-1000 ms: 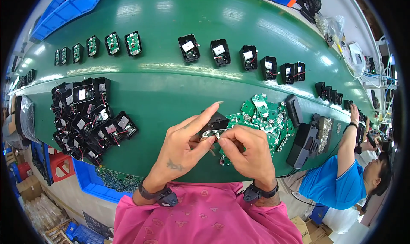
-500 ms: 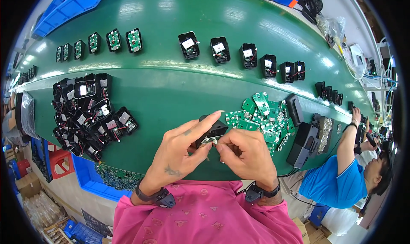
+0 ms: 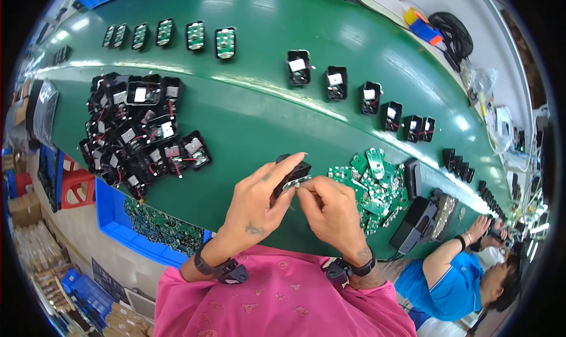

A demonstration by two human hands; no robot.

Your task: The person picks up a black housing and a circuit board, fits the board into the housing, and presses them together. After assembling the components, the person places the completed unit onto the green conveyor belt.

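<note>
My left hand (image 3: 253,206) is closed around a small black plastic housing (image 3: 286,163), its index finger stretched along the side. A green circuit board (image 3: 296,182) sits at the housing's near edge, against my left thumb. My right hand (image 3: 335,212) is pinched at the board's right end; whatever lies between thumb and finger is too small to make out. Just right of my hands lies a loose pile of green circuit boards (image 3: 374,189). Left of them is a heap of black housings (image 3: 127,130) with white squares and red wires.
Across the green table (image 3: 236,125) runs a row of housings with green boards (image 3: 196,36) and another with white squares (image 3: 336,83). A black device (image 3: 414,224) stands right of the boards. A blue bin (image 3: 112,216) of boards sits below the table edge. A co-worker (image 3: 442,284) works at right.
The view has turned, so the table's contents sit differently in the picture. Both hands stay together at the housing and board, with my right fingers still pinched at the board's end.
</note>
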